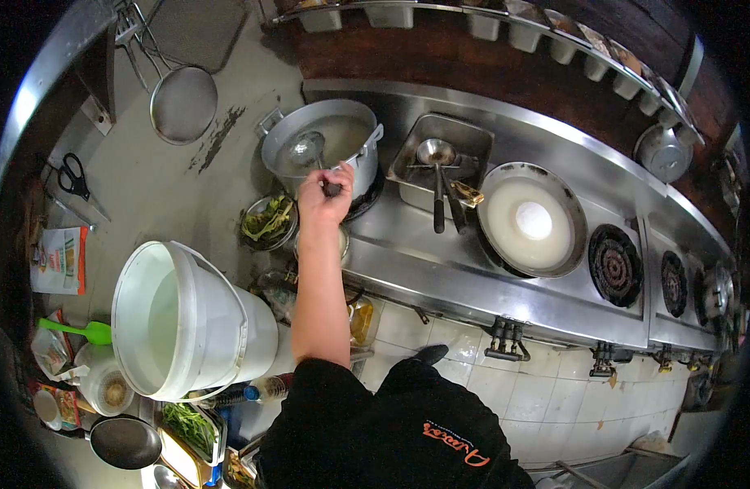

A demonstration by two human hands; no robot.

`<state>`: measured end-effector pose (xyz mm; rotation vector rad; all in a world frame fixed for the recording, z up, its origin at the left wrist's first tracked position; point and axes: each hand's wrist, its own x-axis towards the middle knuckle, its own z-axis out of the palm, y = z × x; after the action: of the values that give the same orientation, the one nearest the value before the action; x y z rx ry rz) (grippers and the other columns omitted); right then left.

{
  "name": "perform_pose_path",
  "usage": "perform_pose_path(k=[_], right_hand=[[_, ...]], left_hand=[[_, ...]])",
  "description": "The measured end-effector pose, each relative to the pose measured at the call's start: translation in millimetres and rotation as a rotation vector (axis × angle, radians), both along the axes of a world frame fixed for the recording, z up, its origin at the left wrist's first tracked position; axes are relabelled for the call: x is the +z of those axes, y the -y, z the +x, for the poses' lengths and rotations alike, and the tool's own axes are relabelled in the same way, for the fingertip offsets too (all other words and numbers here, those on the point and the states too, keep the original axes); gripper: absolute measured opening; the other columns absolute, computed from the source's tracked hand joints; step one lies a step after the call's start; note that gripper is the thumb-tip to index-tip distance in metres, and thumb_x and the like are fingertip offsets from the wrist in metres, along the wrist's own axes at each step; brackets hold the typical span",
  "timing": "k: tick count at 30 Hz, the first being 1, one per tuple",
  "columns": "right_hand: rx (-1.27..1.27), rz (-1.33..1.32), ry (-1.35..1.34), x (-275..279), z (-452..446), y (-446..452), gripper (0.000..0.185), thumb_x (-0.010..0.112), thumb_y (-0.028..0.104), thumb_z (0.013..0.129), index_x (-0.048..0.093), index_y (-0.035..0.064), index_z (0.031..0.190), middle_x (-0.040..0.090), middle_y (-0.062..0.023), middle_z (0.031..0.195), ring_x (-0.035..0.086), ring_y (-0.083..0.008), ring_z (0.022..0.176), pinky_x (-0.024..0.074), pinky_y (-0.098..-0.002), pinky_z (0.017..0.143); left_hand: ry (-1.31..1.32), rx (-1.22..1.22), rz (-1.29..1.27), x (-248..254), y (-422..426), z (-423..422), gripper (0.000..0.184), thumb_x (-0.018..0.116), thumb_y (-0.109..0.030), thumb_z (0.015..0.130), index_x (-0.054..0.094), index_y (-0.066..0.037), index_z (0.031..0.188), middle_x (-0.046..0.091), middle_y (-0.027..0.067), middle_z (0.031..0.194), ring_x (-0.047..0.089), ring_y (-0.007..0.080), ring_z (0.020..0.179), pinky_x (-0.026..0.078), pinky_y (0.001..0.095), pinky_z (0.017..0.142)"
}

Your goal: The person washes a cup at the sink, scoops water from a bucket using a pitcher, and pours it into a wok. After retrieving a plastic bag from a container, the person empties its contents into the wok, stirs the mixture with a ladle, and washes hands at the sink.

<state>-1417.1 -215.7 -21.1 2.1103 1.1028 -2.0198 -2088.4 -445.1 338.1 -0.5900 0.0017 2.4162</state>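
My left hand (326, 194) is closed around the dark handle of a metal ladle (301, 150). The ladle's round bowl is inside a large aluminium pot (360, 173), which holds cloudy liquid; how deep the bowl sits is hard to tell. My forearm crosses in front of the pot and hides part of a small container below it. Beside my wrist stands a bowl of green vegetable pieces (269, 222). My right hand does not show.
Right of the pot, a steel pan (409, 186) holds two ladles; beyond sits a wok (582, 213) of whitish liquid. Black burners (615, 265) follow along the steel range. A white bucket (244, 330) stands left of my arm. Scissors (73, 177) and a strainer (183, 106) lie farther left.
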Motion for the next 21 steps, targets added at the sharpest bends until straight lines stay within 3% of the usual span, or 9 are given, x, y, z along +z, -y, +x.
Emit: perform_pose_path(k=[2,3,6,7,10,14,17,20,21], right_hand=[[-0.001,-0.001,0.005,0,2,2,0.031,0.057,0.036,0.087,0.054,0.0080,0.099,0.059,-0.0097,0.080,0.058,-0.0258,0.065,0.0453,-0.0403,0.052],[-0.004,0.001,0.004,1,2,3,0.031,0.057,0.036,0.087,0.054,0.0080,0.100,0.060,-0.0098,0.080,0.058,-0.0259,0.065,0.0453,-0.0404,0.052],[-0.021,-0.001,0.002,1,6,7,0.031,0.057,0.036,0.087,0.054,0.0078,0.100,0.060,-0.0101,0.081,0.059,-0.0263,0.066,0.0454,-0.0408,0.053],[-0.023,-0.003,0.000,1,7,8,0.032,0.056,0.036,0.087,0.054,0.0077,0.100,0.060,-0.0101,0.081,0.059,-0.0265,0.066,0.0455,-0.0409,0.053],[-0.039,-0.002,0.001,-1,14,13,0.032,0.056,0.036,0.087,0.054,0.0075,0.100,0.060,-0.0104,0.081,0.059,-0.0268,0.067,0.0456,-0.0412,0.053],[-0.067,-0.003,0.007,-6,23,23,0.033,0.056,0.037,0.087,0.055,0.0072,0.101,0.060,-0.0108,0.082,0.059,-0.0273,0.067,0.0458,-0.0416,0.054],[-0.104,-0.010,0.013,-3,37,36,0.033,0.056,0.037,0.087,0.055,0.0069,0.101,0.060,-0.0111,0.083,0.059,-0.0277,0.068,0.0459,-0.0420,0.054],[-0.146,-0.015,0.020,-7,57,51,0.034,0.056,0.037,0.087,0.055,0.0067,0.101,0.060,-0.0114,0.083,0.060,-0.0281,0.069,0.0460,-0.0423,0.055],[-0.163,-0.018,0.023,-9,65,58,0.034,0.056,0.037,0.087,0.055,0.0066,0.101,0.060,-0.0115,0.083,0.060,-0.0282,0.069,0.0461,-0.0424,0.055]], left_hand=[[-0.178,-0.041,0.132,-41,7,-13,0.017,0.048,-0.007,0.076,0.046,0.003,0.090,0.047,0.0027,0.067,0.048,0.0114,0.056,0.039,0.0200,0.046],[-0.252,0.008,-0.041,-37,6,-3,0.015,0.050,-0.011,0.082,0.045,0.002,0.089,0.045,0.0010,0.065,0.045,0.0082,0.052,0.035,0.0197,0.042],[-0.245,-0.145,-0.229,-29,12,23,0.022,0.051,-0.022,0.091,0.045,-0.004,0.078,0.045,0.0010,0.063,0.042,0.0091,0.048,0.033,0.0201,0.041],[-0.254,-0.177,-0.302,-31,12,33,0.027,0.050,-0.032,0.093,0.045,-0.008,0.082,0.045,0.0011,0.061,0.042,0.0106,0.047,0.032,0.0215,0.040],[-0.213,-0.049,-0.726,-43,2,56,0.020,0.049,-0.032,0.094,0.046,-0.013,0.090,0.046,0.0014,0.062,0.042,0.0123,0.047,0.030,0.0226,0.039],[-0.386,0.011,-0.996,-60,5,63,0.014,0.048,-0.027,0.094,0.045,-0.014,0.093,0.046,0.0020,0.061,0.039,0.0130,0.045,0.032,0.0248,0.040],[-0.486,0.035,-1.212,-74,4,65,0.019,0.049,-0.023,0.094,0.048,-0.013,0.110,0.045,0.0009,0.060,0.038,0.0121,0.044,0.034,0.0291,0.039],[-0.683,0.015,-1.446,-100,5,69,0.042,0.051,-0.020,0.092,0.041,-0.013,0.132,0.053,0.0052,0.067,0.050,0.0170,0.053,0.044,0.0352,0.049],[-0.903,0.125,-1.859,-99,1,69,0.056,0.053,-0.019,0.090,0.031,-0.014,0.142,0.064,0.0156,0.093,0.062,0.0275,0.078,0.049,0.0382,0.071]])
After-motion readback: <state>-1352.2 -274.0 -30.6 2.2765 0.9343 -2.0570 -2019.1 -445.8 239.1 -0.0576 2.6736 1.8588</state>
